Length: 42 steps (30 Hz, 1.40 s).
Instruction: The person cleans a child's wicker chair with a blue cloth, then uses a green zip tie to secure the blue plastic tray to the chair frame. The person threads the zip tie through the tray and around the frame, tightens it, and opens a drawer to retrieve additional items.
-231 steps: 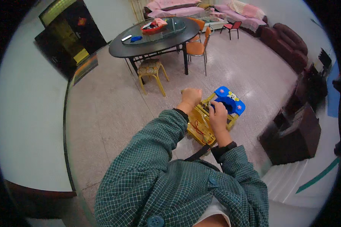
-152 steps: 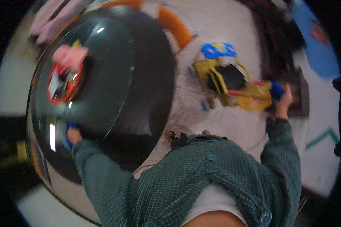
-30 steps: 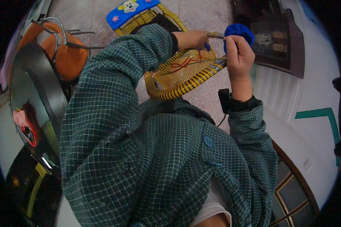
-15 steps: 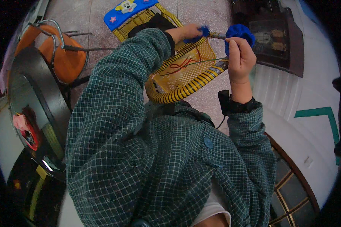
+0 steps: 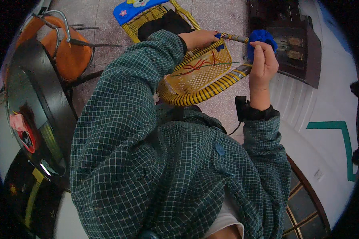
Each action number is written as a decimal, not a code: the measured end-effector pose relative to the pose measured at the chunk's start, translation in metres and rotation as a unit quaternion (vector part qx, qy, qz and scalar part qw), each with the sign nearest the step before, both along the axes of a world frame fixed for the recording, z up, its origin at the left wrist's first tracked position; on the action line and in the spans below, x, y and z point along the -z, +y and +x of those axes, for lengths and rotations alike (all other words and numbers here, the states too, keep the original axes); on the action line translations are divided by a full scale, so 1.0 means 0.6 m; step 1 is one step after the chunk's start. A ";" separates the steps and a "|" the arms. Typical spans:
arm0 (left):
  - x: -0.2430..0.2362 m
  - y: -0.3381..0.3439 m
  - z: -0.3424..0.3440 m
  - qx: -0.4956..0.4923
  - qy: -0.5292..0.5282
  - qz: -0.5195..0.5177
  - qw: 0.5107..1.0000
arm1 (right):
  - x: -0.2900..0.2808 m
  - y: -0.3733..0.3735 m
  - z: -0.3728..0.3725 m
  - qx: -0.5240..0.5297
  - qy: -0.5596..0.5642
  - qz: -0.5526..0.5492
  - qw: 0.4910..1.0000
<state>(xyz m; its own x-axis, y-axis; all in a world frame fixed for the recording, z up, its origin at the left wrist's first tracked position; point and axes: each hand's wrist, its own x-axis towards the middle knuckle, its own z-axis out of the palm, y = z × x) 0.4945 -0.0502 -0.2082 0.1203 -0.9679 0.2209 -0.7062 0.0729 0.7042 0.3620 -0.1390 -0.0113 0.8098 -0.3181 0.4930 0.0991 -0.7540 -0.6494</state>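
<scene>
Floor: speckled pinkish-grey, w/ thin seams. On it: yel/blk stroller, wheels hidden, & orange chair w/ metal legs nr the rnd blk table at L. Table has glass turntable on top; on the glass, red basket w/ pink cloth at one end.

A home, judging by the round table and orange chair
</scene>
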 end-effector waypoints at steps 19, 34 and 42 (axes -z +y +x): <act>0.034 0.306 -0.082 -0.062 0.100 0.121 0.986 | 0.012 -0.006 -0.003 -0.010 -0.030 0.013 0.999; 0.150 0.388 -0.132 -0.397 0.369 0.085 0.836 | 0.026 -0.005 -0.005 -0.013 -0.047 0.029 0.998; -0.049 0.348 -0.217 -0.460 0.305 0.083 0.830 | 0.023 0.000 -0.004 -0.007 -0.032 0.042 0.999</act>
<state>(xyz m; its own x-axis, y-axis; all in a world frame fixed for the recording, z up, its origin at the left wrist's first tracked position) 0.3641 0.1585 -0.1787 0.8656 -0.4156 -0.2794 0.0823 -0.4324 0.8979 0.3596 -0.1389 -0.0248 0.7818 -0.3496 0.5163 0.1527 -0.6955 -0.7021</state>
